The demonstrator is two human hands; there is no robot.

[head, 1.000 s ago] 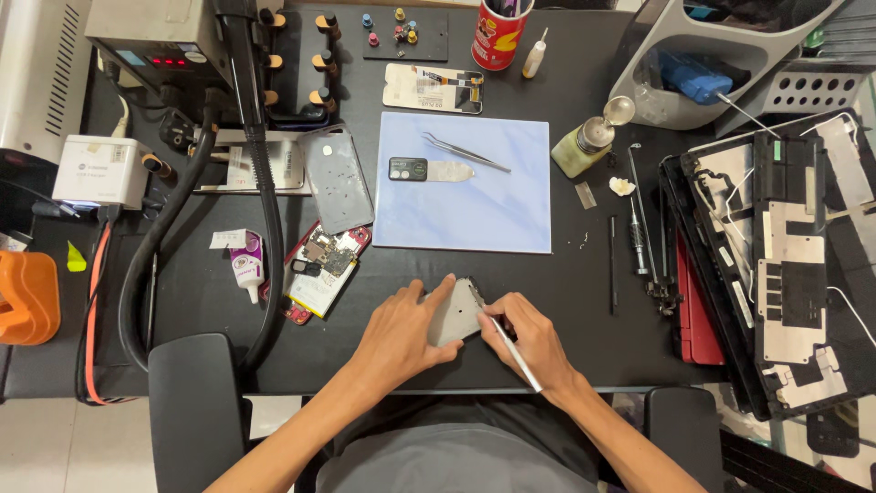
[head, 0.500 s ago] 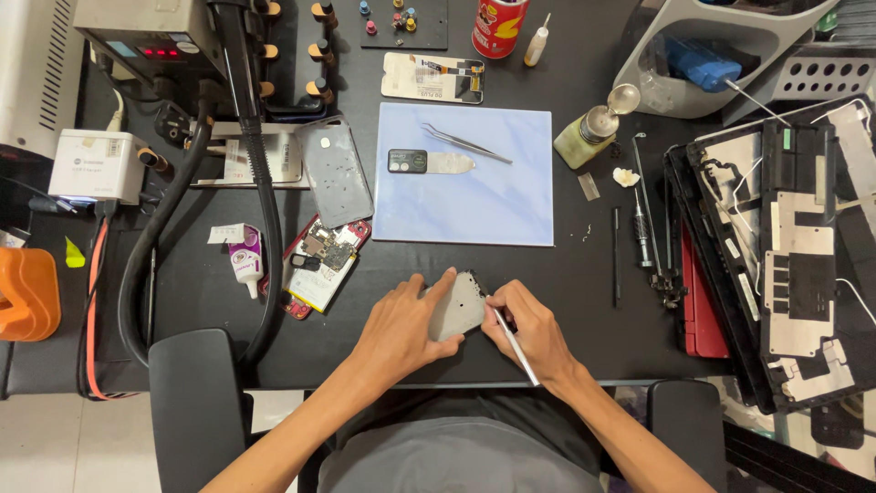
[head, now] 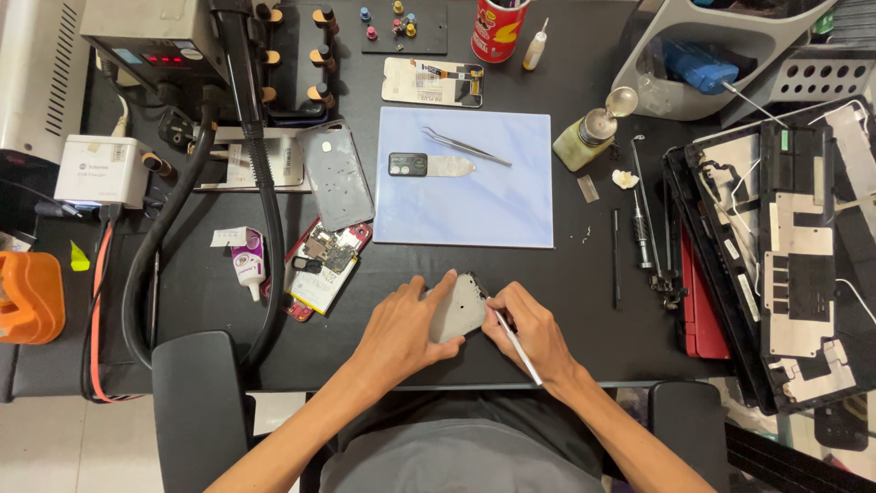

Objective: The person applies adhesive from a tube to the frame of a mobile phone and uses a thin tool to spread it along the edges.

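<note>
I see the left hand (head: 401, 330) pressing down a grey phone cover (head: 459, 306); the right hand (head: 534, 333) pinches a thin tool (head: 518, 348) beside it.

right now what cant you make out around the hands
Head view only:
- Grey phone part: near half hidden under the left hand.
- Thin tool: tip hidden by the right hand; type too small to tell.
- Red can: cut off by the top edge.
</note>
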